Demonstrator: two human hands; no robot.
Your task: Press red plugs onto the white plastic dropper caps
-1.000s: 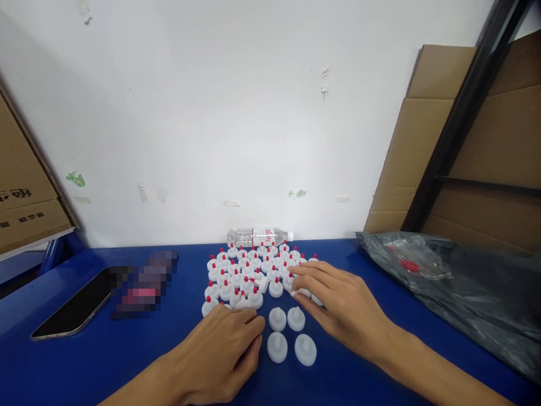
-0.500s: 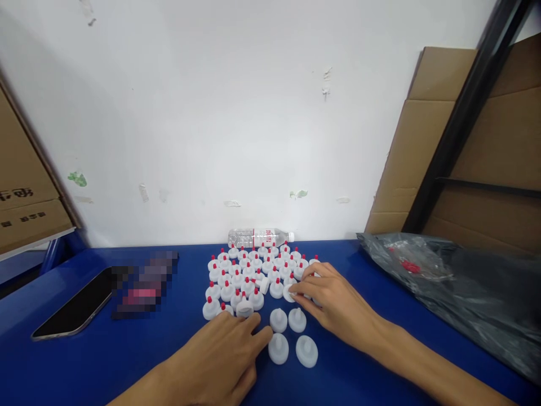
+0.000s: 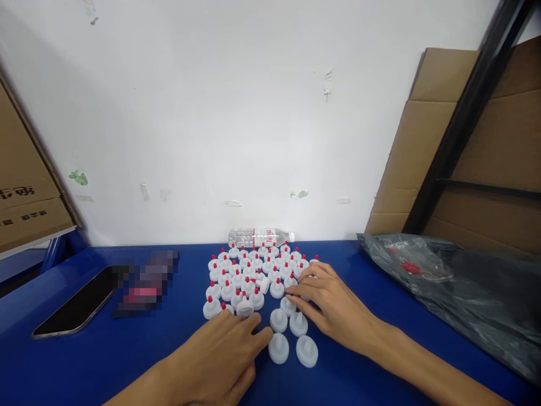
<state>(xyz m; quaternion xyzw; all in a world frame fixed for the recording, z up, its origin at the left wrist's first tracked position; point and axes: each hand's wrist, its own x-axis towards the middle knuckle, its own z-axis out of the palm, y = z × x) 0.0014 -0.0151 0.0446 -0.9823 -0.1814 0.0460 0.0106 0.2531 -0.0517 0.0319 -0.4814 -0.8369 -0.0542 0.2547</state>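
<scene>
Many white nozzle caps (image 3: 227, 291) with red tips stand crowded together on the blue table. One white red-tipped cap (image 3: 245, 308) lies tilted just beyond my left hand (image 3: 215, 352), which is palm down, its visible fingers apart and its other fingertips hidden. My right hand (image 3: 327, 299) has thumb and forefinger pinched at the top of a white cap (image 3: 288, 307), whose tip they partly cover. Several caps without red tips stand nearer me, among them a left one (image 3: 278, 348) and a right one (image 3: 306, 351).
A clear bottle (image 3: 253, 237) lies behind the caps against the white wall. To the left are a phone (image 3: 78, 301) and a blurred packet (image 3: 146, 287). A dark plastic bag (image 3: 477, 299) on the right bears a clear bag of red pieces (image 3: 411, 267). Cardboard (image 3: 426, 129) leans behind.
My right hand's cap has come slightly toward me, out of the edge of the red-tipped group. A tipless cap beside it has shifted a little nearer. My left hand is almost still.
</scene>
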